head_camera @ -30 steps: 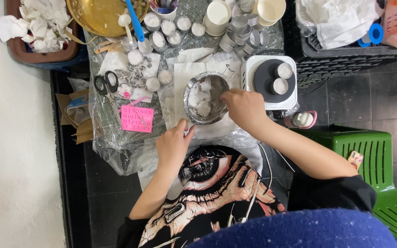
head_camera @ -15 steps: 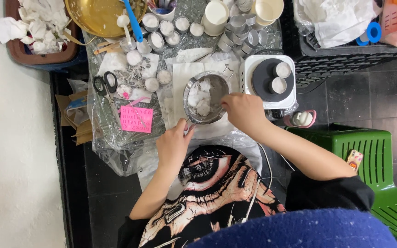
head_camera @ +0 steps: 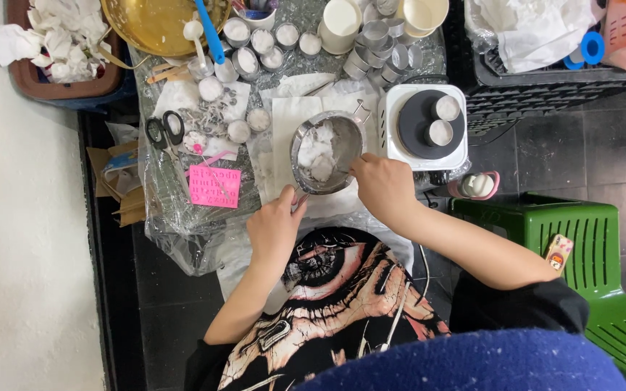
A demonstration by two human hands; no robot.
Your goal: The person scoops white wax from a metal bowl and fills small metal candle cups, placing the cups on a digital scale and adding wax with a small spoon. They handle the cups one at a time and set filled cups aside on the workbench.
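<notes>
Both hands stay at the metal pot [head_camera: 325, 153] near the desk's front edge: its handle is gripped by the left hand [head_camera: 275, 226], while a thin tool is pinched by the right hand [head_camera: 383, 185], now nearer the rim.

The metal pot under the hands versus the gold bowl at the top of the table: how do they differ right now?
The metal pot is silver and holds white lumps; the gold bowl is brass-coloured, wider and looks nearly bare inside. The left hand grips the pot's handle and the right hand works at its rim, while no hand touches the bowl, which has a blue-handled tool lying across it. Both are round, open metal vessels.
</notes>
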